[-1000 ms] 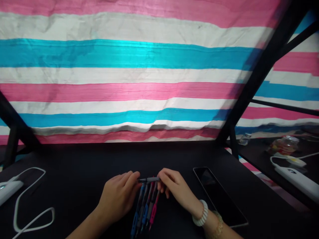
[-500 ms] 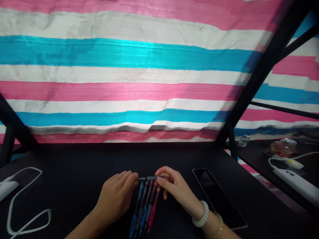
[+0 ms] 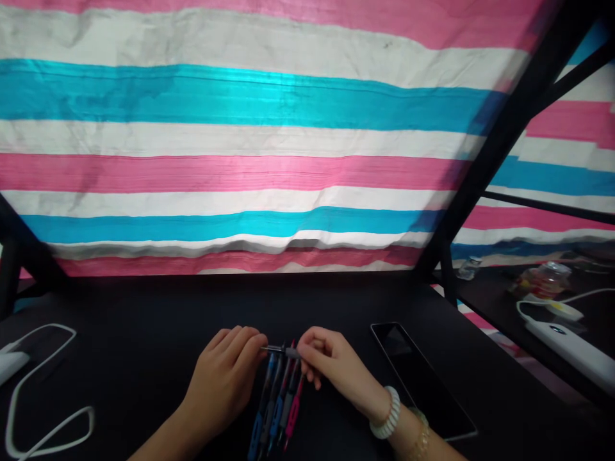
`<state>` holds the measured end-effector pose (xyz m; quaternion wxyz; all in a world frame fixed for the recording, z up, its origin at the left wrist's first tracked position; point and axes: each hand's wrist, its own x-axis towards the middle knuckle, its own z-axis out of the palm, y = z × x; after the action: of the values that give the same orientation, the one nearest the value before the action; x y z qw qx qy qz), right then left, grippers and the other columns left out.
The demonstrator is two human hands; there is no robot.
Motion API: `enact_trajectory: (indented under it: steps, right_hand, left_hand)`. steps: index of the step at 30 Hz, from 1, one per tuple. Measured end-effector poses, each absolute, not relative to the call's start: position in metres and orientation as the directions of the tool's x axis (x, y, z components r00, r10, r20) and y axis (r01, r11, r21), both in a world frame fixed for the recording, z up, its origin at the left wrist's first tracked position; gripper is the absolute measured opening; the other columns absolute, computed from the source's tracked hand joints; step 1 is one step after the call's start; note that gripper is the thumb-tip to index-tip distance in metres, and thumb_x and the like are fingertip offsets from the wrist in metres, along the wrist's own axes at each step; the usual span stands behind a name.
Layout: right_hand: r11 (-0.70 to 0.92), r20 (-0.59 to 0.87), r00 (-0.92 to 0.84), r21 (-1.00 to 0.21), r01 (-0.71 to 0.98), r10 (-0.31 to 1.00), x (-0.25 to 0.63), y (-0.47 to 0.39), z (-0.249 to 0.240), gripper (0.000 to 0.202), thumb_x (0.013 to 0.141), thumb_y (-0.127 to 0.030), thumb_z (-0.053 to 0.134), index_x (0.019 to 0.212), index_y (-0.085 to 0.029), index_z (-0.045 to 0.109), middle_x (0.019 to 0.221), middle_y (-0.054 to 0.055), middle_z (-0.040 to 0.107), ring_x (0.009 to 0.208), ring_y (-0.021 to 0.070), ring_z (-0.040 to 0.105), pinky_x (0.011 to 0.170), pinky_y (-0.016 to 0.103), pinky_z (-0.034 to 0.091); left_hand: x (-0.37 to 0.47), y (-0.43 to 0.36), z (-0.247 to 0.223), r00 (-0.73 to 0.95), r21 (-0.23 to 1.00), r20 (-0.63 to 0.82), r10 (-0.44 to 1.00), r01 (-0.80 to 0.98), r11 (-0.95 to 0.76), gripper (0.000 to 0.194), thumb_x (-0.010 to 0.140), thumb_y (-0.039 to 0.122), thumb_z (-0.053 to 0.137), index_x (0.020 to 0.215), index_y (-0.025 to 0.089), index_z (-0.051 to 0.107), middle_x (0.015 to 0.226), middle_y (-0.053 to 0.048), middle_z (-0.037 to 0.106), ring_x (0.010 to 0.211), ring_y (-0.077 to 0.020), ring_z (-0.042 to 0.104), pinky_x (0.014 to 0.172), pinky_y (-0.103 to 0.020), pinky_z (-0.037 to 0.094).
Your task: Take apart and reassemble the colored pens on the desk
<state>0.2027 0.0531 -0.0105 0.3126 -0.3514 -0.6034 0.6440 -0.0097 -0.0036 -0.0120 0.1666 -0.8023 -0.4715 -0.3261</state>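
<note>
A pen point(image 3: 278, 349) with a clear barrel and a grey grip lies crosswise between my hands, its thin tip end to the left. My left hand point(image 3: 229, 378) is closed, thumb and forefinger at that tip end; the rest of what lies inside it is hidden. My right hand point(image 3: 331, 358) pinches the pen by the grey part, its other fingers curled loosely. Below, several pens lie side by side, among them a blue pen point(image 3: 255, 430), a grey pen point(image 3: 266, 429) and a pink pen point(image 3: 293, 413). Their upper ends sit just under the held pen.
A dark phone or tablet point(image 3: 427, 384) lies right of my right hand. A white cable point(image 3: 19, 390) loops from a white device point(image 3: 12, 366) at the left. Beyond the black frame point(image 3: 494, 153), a side surface bears jars point(image 3: 552, 280) and a white power bank point(image 3: 569, 352).
The thin end of the pen now shows beside my left thumb. My right hand has lowered slightly, its fingers drawn closer together. The pens below lie as before.
</note>
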Motion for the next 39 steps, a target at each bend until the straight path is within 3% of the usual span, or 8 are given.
enact_trajectory:
  steps: [3, 8, 14, 18, 23, 28, 35, 39]
  right_hand:
    - [-0.062, -0.028, -0.541, -0.997, -0.045, 0.84, 0.203, 0.052, -0.01, 0.038, 0.073, -0.046, 0.075, 0.09, -0.016, 0.058, 0.067, -0.003, 0.057, 0.058, 0.0111, 0.057, 0.045, 0.019, 0.046]
    - [-0.021, -0.069, -0.63, -0.996, 0.083, 0.773, 0.202, 0.051, -0.013, 0.037, 0.089, -0.05, 0.054, 0.083, -0.014, 0.06, 0.064, 0.001, 0.06, 0.047, 0.0085, 0.05, 0.039, 0.018, 0.038]
    - [0.103, 0.023, -0.547, -0.988, 0.115, 0.837, 0.202, 0.049, -0.008, 0.017, 0.079, -0.029, 0.069, 0.086, -0.016, 0.061, 0.067, -0.002, 0.057, 0.057, 0.0103, 0.052, 0.046, 0.018, 0.041]
    - [0.077, 0.018, -0.562, -0.994, 0.081, 0.827, 0.201, 0.048, -0.005, 0.017, 0.079, -0.029, 0.068, 0.085, -0.016, 0.059, 0.065, -0.003, 0.054, 0.053, 0.0093, 0.05, 0.046, 0.02, 0.041]
    - [0.082, 0.045, -0.498, -0.995, 0.053, 0.866, 0.203, 0.051, -0.006, 0.015, 0.078, -0.028, 0.067, 0.082, -0.016, 0.058, 0.061, -0.005, 0.053, 0.049, 0.0081, 0.047, 0.047, 0.02, 0.04]
    - [0.082, 0.051, -0.443, -0.995, 0.051, 0.895, 0.205, 0.054, -0.005, 0.013, 0.076, -0.026, 0.065, 0.08, -0.016, 0.059, 0.061, -0.004, 0.054, 0.049, 0.0084, 0.048, 0.048, 0.021, 0.039]
    - [0.057, 0.05, -0.352, -0.998, 0.009, 0.935, 0.208, 0.058, -0.006, 0.007, 0.074, -0.022, 0.061, 0.076, -0.015, 0.06, 0.055, -0.005, 0.053, 0.048, 0.0087, 0.046, 0.049, 0.022, 0.036]
    - [-0.019, 0.013, -0.334, -0.996, -0.092, 0.942, 0.209, 0.06, -0.01, 0.007, 0.073, -0.022, 0.061, 0.077, -0.016, 0.061, 0.053, -0.006, 0.05, 0.048, 0.0086, 0.045, 0.049, 0.022, 0.035]
  left_hand:
    - [-0.009, -0.004, -0.012, 0.333, 0.05, 0.695, 0.637, 0.862, -0.505, 0.012, 0.095, 0.014, 0.046, 0.095, 0.018, 0.057, 0.087, -0.004, 0.064, 0.074, -0.0177, 0.056, 0.07, -0.034, 0.04]
    - [-0.006, -0.006, -0.014, 0.36, 0.016, 0.713, 0.601, 0.85, -0.527, 0.012, 0.094, 0.015, 0.049, 0.098, 0.018, 0.06, 0.092, -0.005, 0.064, 0.078, -0.0185, 0.056, 0.073, -0.034, 0.04]
    - [-0.009, -0.003, -0.011, 0.353, 0.037, 0.702, 0.618, 0.849, -0.526, 0.015, 0.096, 0.016, 0.046, 0.098, 0.019, 0.06, 0.08, -0.002, 0.064, 0.071, -0.0176, 0.054, 0.07, -0.033, 0.038]
    - [-0.011, -0.004, -0.009, 0.331, 0.087, 0.671, 0.663, 0.853, -0.514, 0.017, 0.097, 0.015, 0.043, 0.099, 0.02, 0.059, 0.078, -0.001, 0.063, 0.069, -0.018, 0.053, 0.069, -0.033, 0.038]
    - [-0.013, -0.006, -0.007, 0.318, 0.188, 0.564, 0.762, 0.849, -0.494, 0.022, 0.095, 0.023, 0.047, 0.115, 0.019, 0.052, 0.096, -0.006, 0.063, 0.083, -0.0228, 0.056, 0.074, -0.037, 0.04]
    - [-0.014, -0.003, -0.006, 0.294, 0.227, 0.546, 0.784, 0.849, -0.477, 0.017, 0.095, 0.016, 0.042, 0.103, 0.021, 0.055, 0.087, -0.003, 0.062, 0.075, -0.0208, 0.054, 0.07, -0.035, 0.038]
    - [-0.02, 0.003, -0.011, 0.139, 0.413, 0.552, 0.822, 0.811, -0.415, 0.011, 0.093, 0.02, 0.048, 0.099, 0.023, 0.057, 0.091, -0.003, 0.063, 0.086, -0.0219, 0.057, 0.077, -0.035, 0.041]
    - [-0.023, 0.003, -0.012, 0.019, 0.613, 0.487, 0.873, 0.704, -0.357, 0.009, 0.093, 0.025, 0.049, 0.1, 0.024, 0.055, 0.093, -0.002, 0.065, 0.089, -0.0208, 0.061, 0.08, -0.034, 0.044]
